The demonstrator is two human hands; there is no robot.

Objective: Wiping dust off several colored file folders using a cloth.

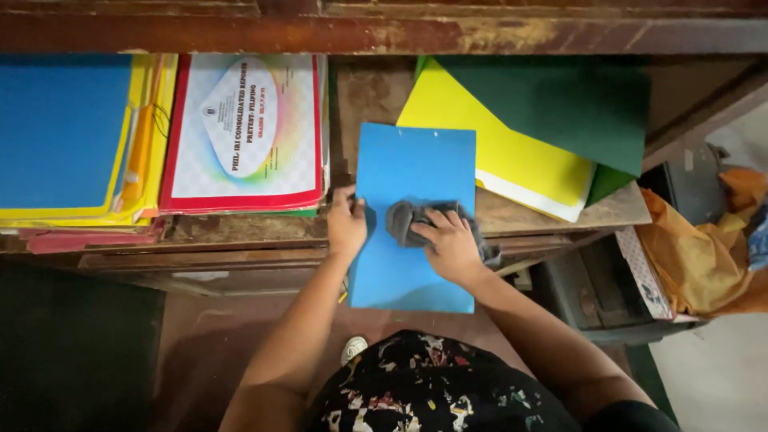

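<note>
— What's going on at that shelf?

— Someone is wiping a blue folder (412,172) with a grey cloth (406,218). The folder lies on the edge of the worn wooden shelf (560,212), its near end hanging out over the floor. The left hand (346,226) pinches the folder's left edge, thumb on top, fingers tucked under. The right hand (452,244) is spread flat on the bunched cloth, pressing it down at the folder's middle — not really clutching it, more a palm-and-fingers hold.

— How would you do that well?

— I'd say keep the left grip firm, since half the folder has nothing beneath it and would flex or tip under pressure. Wipe in long strokes toward the free end, so dust leaves the shelf rather than settling back.

— What's the stuff like?

— The folder looks smooth, thin card, matte and easily bent. The cloth is soft and crumpled, knit or fleece by the look. The shelf is rough, scuffed wood with paint worn away. To the right lie a yellow folder (512,144) and a dark green folder (576,104), overlapping at an angle; to the left, a stack of folders (80,136) beside a red-bordered report cover (244,132).
</note>
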